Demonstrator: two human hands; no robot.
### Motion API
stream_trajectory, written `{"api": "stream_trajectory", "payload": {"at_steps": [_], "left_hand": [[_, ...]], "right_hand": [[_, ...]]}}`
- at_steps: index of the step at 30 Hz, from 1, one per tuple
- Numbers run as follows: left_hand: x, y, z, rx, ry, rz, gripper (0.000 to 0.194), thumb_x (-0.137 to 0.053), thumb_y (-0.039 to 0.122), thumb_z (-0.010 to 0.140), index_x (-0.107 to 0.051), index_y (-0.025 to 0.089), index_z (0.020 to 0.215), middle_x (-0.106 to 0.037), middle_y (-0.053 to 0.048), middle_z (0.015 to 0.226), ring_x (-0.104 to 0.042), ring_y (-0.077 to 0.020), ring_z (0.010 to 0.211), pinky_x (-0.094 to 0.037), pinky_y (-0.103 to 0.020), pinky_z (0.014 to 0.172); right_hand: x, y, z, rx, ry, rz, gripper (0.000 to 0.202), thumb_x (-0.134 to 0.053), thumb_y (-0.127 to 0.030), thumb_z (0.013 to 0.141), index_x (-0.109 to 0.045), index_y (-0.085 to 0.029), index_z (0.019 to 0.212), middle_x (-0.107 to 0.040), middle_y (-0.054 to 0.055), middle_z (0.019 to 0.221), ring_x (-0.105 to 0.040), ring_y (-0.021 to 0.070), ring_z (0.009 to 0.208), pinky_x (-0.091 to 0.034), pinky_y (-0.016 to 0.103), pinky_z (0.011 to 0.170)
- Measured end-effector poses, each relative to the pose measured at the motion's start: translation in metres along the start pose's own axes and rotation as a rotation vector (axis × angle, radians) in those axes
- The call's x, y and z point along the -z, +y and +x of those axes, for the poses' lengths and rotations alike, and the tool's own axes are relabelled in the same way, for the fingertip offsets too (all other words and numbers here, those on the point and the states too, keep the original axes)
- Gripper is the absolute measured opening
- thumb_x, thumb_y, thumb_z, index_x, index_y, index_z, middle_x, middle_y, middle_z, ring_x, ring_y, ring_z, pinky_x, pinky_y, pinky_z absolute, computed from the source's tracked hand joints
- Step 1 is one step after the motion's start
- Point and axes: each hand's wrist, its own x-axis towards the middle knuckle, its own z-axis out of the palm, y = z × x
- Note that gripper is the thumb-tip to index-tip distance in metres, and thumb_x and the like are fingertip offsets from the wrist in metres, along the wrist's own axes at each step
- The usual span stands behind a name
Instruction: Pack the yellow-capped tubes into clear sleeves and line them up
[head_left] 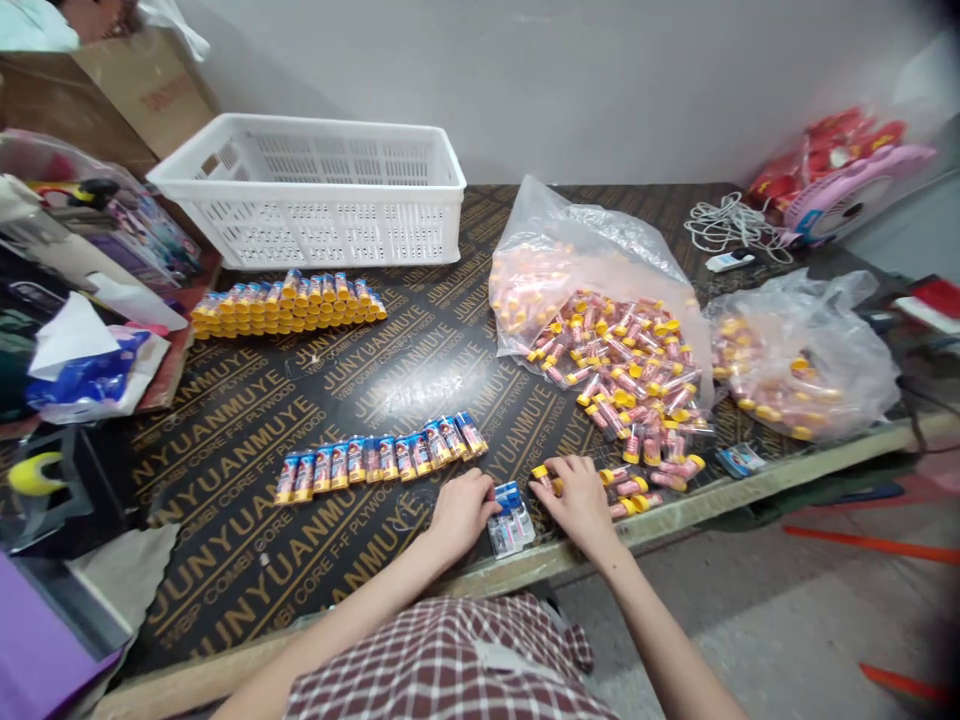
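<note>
My left hand (pixel 463 513) has its fingers curled at the left edge of a small stack of blue and white labels (pixel 512 528) near the table's front edge. To the right of the stack, my right hand (pixel 577 500) is bent over a yellow-capped tube (pixel 541 478), its fingers touching it; part of the tube is hidden. A row of blue-labelled tubes (pixel 382 459) lies side by side beyond my left hand. Loose pink tubes with yellow caps (pixel 630 350) spill from an open clear plastic bag (pixel 592 235) toward my right hand.
A white plastic basket (pixel 315 215) stands at the back left, with a stacked pile of labelled tubes (pixel 292 305) before it. At the right are a second bag of tubes (pixel 806 370), a white cable (pixel 731 225) and a pink fan (pixel 855 195). Packages crowd the left side.
</note>
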Motion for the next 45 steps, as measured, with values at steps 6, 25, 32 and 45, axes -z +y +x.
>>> {"api": "stream_trajectory", "payload": {"at_steps": [6,25,32,45], "left_hand": [[0.001,-0.001,-0.002,0.082,0.019,-0.014,0.015,-0.068,0.03,0.074,-0.06,0.02,0.082,-0.063,-0.003,0.084,-0.058,-0.0182,0.077,-0.036,-0.026,0.065],[0.001,-0.002,-0.01,0.125,0.033,-0.014,0.006,-0.063,0.023,0.077,-0.062,0.02,0.073,-0.065,-0.002,0.078,-0.058,-0.0164,0.074,-0.034,-0.025,0.065],[0.001,-0.005,-0.011,0.105,0.056,0.017,0.005,-0.062,0.021,0.077,-0.062,0.02,0.073,-0.066,-0.001,0.074,-0.058,-0.0157,0.069,-0.032,-0.025,0.062],[0.02,-0.005,-0.013,0.194,0.12,-0.91,0.02,-0.067,0.024,0.067,-0.048,0.018,0.063,-0.055,0.003,0.055,-0.052,-0.0116,0.053,-0.041,-0.024,0.055]], "right_hand": [[0.003,-0.015,-0.004,-0.071,-0.051,0.092,0.017,-0.06,-0.035,0.077,-0.06,-0.02,0.085,-0.058,0.007,0.085,-0.048,0.0242,0.088,-0.037,0.034,0.074],[0.027,-0.039,0.001,-0.2,0.066,0.55,0.024,-0.053,-0.019,0.078,-0.054,-0.018,0.102,-0.06,0.004,0.087,-0.057,0.0159,0.074,-0.047,0.028,0.067],[0.036,-0.047,0.002,-0.171,0.052,0.732,0.014,-0.054,-0.023,0.084,-0.064,-0.018,0.092,-0.061,0.007,0.09,-0.058,0.0173,0.078,-0.048,0.028,0.065],[0.039,-0.055,0.0,-0.149,0.137,0.98,0.019,-0.057,-0.023,0.084,-0.066,-0.023,0.1,-0.06,0.007,0.102,-0.06,0.0184,0.095,-0.053,0.028,0.074]]}}
